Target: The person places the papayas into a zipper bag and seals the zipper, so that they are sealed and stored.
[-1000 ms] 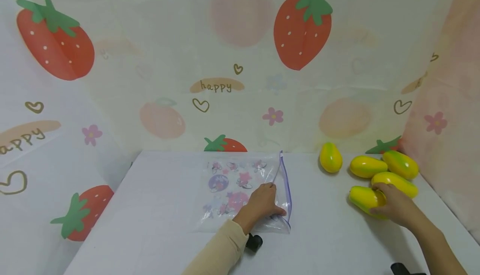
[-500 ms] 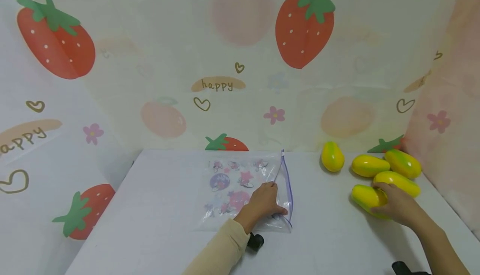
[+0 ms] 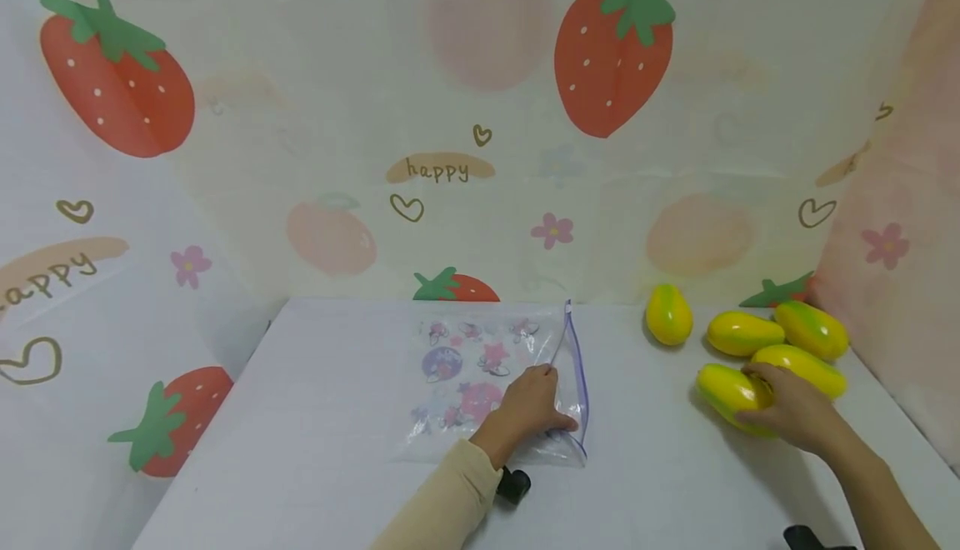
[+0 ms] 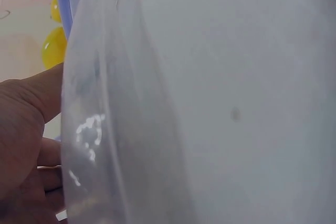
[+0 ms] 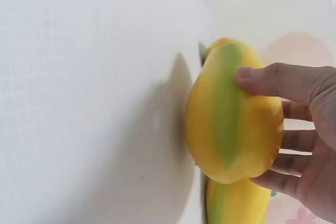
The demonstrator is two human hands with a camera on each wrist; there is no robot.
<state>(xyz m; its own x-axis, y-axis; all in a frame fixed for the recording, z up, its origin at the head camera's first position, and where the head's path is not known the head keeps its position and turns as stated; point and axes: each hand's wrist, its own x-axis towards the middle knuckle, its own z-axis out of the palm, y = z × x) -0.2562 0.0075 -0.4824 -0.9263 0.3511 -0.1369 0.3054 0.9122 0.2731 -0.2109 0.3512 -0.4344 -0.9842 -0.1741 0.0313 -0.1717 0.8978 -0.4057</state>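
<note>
A clear zip bag (image 3: 450, 442) with pink and purple prints and a purple zip edge lies on the white table. My left hand (image 3: 525, 408) grips it near its mouth, raising the upper film; in the left wrist view some fingers (image 4: 50, 153) are hidden behind the plastic. To the right, my right hand (image 3: 795, 408) holds a glossy yellow-green papaya (image 3: 723, 392), thumb on one side and fingers on the other. In the right wrist view this papaya (image 5: 226, 124) appears tilted, its shadow on the table beside it. Whether it touches the table, I cannot tell.
Several more papayas sit at the back right: one alone (image 3: 669, 315), others (image 3: 745, 333) clustered by the right wall (image 3: 900, 350). Black wrist-worn devices (image 3: 513, 485) show below both hands. A fruit-printed backdrop (image 3: 487, 242) closes off the table's rear.
The papaya in my right hand has shifted slightly left, away from the papaya beside it. My left hand and the bag stay put. The head view has turned slightly.
</note>
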